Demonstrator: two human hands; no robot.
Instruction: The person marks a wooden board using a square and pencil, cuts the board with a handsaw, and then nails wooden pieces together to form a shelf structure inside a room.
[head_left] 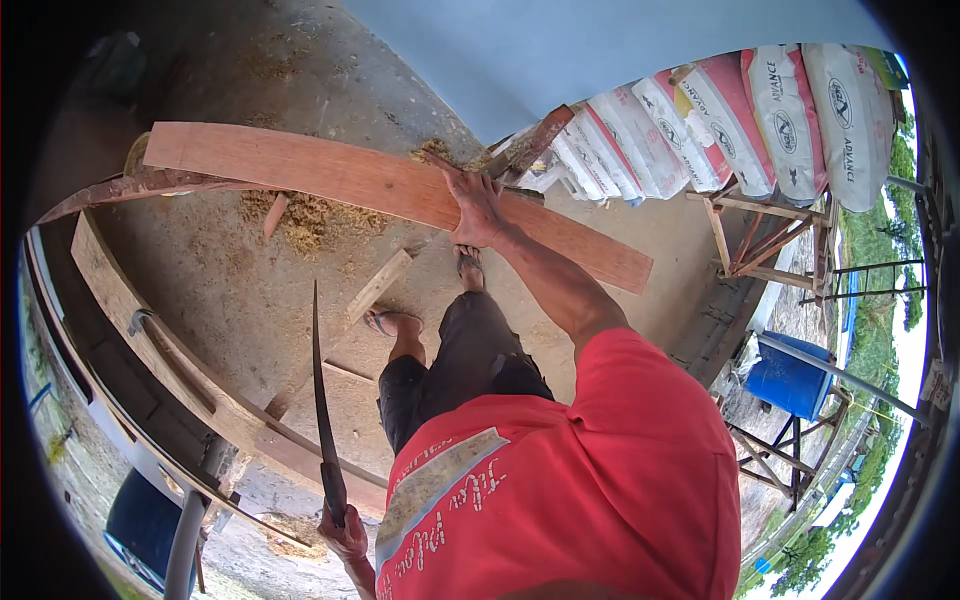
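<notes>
My left hand (343, 536), low at the left of my body, is closed round the dark handle of a handsaw (322, 395). Its long, tapered dark blade points away from me; its teeth cannot be made out. A wide reddish plank (330, 168) lies crosswise in front of me. With my arm stretched forward, my right hand (476, 208) grips this plank right of its middle, some fingers over the far edge. Beside that hand, a rough timber piece (535, 140) meets the far side of the plank.
Sawdust and shavings (315, 225) lie on the concrete floor. A short wood block (380, 283) lies near my sandalled feet. At left runs a long wooden beam (240, 425). Stacked white and red sacks (720, 125) stand at far right, with a blue drum (790, 375) nearer.
</notes>
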